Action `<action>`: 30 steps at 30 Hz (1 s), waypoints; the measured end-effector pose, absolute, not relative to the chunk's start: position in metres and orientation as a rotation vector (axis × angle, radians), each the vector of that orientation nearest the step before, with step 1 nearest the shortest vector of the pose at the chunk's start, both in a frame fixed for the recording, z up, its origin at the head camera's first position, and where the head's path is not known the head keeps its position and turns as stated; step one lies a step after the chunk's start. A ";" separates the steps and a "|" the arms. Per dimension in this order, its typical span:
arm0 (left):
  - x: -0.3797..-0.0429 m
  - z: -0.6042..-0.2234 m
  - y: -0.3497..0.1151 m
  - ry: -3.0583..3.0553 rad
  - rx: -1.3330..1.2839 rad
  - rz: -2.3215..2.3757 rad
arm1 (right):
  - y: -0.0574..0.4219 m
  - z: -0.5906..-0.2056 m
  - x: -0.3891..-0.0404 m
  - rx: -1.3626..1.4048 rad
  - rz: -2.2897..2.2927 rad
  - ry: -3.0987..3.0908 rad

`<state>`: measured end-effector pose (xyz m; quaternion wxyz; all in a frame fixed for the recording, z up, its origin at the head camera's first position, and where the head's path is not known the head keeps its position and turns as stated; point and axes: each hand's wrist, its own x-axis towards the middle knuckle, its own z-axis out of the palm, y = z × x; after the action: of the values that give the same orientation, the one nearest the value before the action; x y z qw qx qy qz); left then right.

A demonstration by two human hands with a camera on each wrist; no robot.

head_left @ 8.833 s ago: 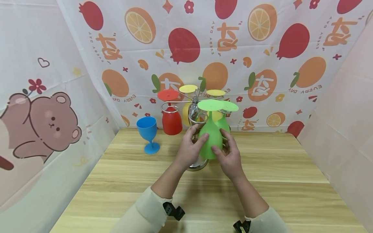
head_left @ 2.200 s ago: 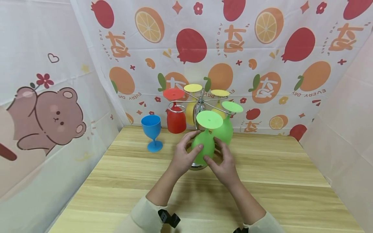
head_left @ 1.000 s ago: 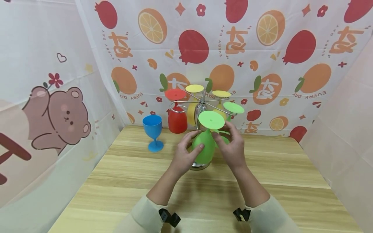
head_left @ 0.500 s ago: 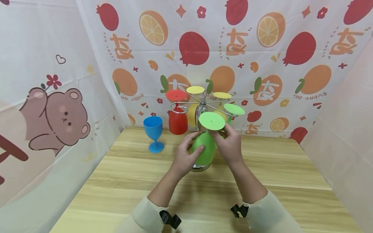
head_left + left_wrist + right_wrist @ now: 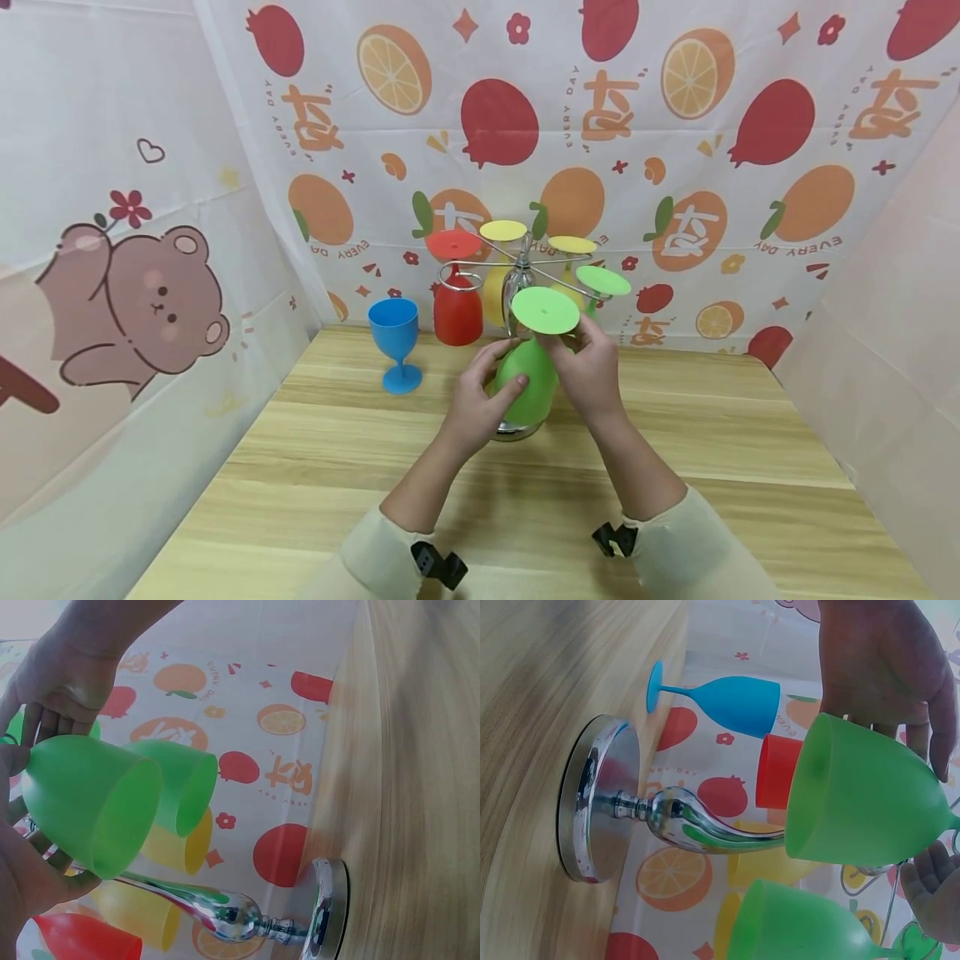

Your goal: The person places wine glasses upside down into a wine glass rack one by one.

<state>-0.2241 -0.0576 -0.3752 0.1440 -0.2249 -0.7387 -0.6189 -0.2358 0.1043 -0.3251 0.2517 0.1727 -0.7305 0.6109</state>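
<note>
In the head view, a green goblet (image 5: 534, 390) is held upside down in front of the chrome goblet rack (image 5: 519, 293). My left hand (image 5: 474, 398) grips its bowl from the left, thumb towards me. My right hand (image 5: 590, 372) pinches around its stem, just under the round foot; the foot hides part of those fingers. Whether the stem sits in a rack loop cannot be made out. Behind it hang a second green goblet (image 5: 802, 924), a red goblet (image 5: 458, 315) and two yellow goblets, mostly hidden (image 5: 180, 844).
A blue goblet (image 5: 393, 329) stands upright on the wooden table (image 5: 480, 517), left of the rack. The rack's round base (image 5: 600, 799) rests on the table. Fruit-printed cloth (image 5: 667, 133) hangs close behind, with cloth walls at both sides.
The green goblet is lower and nearer than at first. My right hand has left its bowl and moved up to the stem; my left hand stays on the bowl. The last half second shows little motion.
</note>
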 end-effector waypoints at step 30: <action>-0.223 -0.370 -0.058 -2.175 -0.636 -1.783 | 0.110 -0.324 -0.235 0.520 1.702 -1.949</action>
<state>-0.2227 -0.0581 -0.3701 0.1288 -0.2189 -0.7480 -0.6132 -0.2354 0.1104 -0.3241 0.2484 0.1908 -0.7154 0.6246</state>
